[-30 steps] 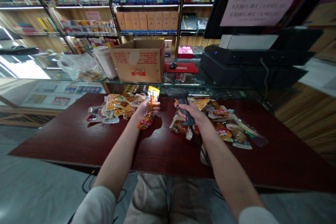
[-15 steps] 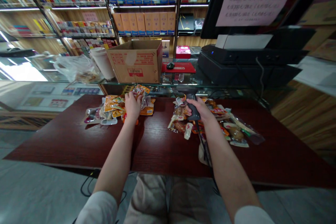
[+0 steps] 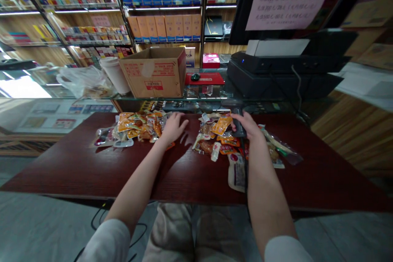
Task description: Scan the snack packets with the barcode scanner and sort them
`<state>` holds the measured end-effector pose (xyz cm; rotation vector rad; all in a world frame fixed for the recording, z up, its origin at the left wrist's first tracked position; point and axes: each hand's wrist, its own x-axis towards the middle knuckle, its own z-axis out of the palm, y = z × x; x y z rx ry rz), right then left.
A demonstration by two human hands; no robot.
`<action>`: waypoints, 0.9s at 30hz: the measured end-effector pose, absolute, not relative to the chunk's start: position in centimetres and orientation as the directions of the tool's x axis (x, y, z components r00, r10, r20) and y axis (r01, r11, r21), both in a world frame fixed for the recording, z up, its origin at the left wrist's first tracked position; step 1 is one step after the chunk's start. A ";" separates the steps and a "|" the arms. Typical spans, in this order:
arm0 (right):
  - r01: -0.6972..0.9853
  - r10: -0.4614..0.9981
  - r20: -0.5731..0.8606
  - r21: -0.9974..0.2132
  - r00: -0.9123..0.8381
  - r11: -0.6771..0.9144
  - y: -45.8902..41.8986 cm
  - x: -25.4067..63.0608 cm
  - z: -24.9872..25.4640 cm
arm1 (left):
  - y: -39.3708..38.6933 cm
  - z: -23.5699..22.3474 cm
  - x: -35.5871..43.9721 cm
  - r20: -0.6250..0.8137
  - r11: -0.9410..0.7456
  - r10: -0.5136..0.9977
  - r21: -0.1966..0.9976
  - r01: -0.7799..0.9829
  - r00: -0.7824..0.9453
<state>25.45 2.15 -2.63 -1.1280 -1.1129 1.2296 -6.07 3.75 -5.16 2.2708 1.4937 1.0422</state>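
My left hand (image 3: 174,127) is over the table just right of the left pile of snack packets (image 3: 139,125). Its fingers are spread and nothing is in them. A bit of orange wrapper pokes out beneath that wrist. My right hand (image 3: 250,126) is wrapped around a black handheld barcode scanner (image 3: 239,123), held above the right pile of packets (image 3: 206,146). An orange packet (image 3: 222,125) lies right beside its fingertips; whether they touch it I cannot tell. A pale packet (image 3: 237,172) with printed text lies nearer me, partly behind the scanner's cable.
On the glass shelf behind the dark wooden table (image 3: 196,180) stand an open cardboard box (image 3: 153,75), a white cup (image 3: 115,74) and a plastic bag (image 3: 84,82). A computer mouse (image 3: 195,77) rests on a red mat. Black machines (image 3: 282,73) stand at the right.
My left hand has let go of an orange packet at the left pile and moved right, opening. My right hand, with the scanner, has shifted slightly right; an orange packet now shows beside it.
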 end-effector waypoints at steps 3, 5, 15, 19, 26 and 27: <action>-0.143 0.999 -0.029 -0.989 0.018 -0.026 2.4 26.0 -3.4 | 2.8 -6.7 -3.4 0.269 -0.567 0.801 0.624 0.537 0.534; -0.166 0.998 -0.060 -0.984 0.002 -0.059 2.5 25.8 -3.7 | 2.5 -7.6 -2.6 0.210 -0.569 0.781 0.627 0.532 0.588; -0.180 0.995 -0.096 -0.979 -0.001 -0.094 3.2 23.8 -4.6 | 4.4 -8.6 -4.4 0.216 -0.436 0.887 0.683 0.586 0.408; -0.133 0.993 -0.112 -0.984 -0.039 -0.117 3.1 22.8 -4.4 | 5.2 -8.7 -5.8 0.264 -0.298 0.954 0.798 0.524 0.142; -0.112 0.983 -0.138 -0.982 -0.119 -0.151 2.1 22.4 -3.1 | 5.8 -7.9 -6.6 0.075 -0.075 0.995 0.997 0.010 -0.063; -0.116 0.980 -0.122 -0.983 -0.158 -0.141 2.0 22.4 -2.9 | 5.7 -7.6 -6.7 0.042 -0.044 0.998 0.997 -0.061 -0.047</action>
